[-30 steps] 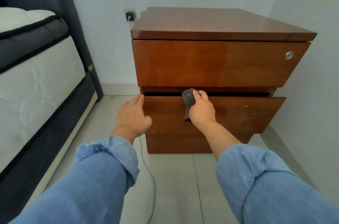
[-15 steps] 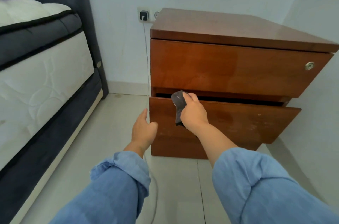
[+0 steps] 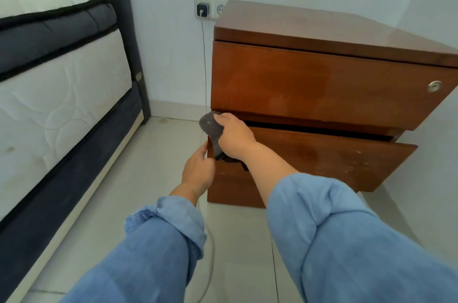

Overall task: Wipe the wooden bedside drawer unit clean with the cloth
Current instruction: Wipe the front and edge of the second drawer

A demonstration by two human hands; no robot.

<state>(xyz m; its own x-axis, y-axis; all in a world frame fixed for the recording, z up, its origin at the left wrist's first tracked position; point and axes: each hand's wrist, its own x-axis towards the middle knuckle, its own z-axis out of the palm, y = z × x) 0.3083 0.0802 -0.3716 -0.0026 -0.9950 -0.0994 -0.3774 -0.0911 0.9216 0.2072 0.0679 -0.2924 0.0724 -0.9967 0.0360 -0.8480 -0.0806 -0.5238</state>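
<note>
We see the right grip clutching the grey cloth at the left front corner of the wooden drawer unit, over its part-open middle drawer. The left grip, fingers relaxed, touches that same corner lower down.

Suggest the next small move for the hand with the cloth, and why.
Probably sweep the grey cloth, gripped by the right hand, rightward along the pulled-out drawer front. It sits at the drawer's left corner, while pale specks show toward the right end. The left hand touches the left edge.
</note>
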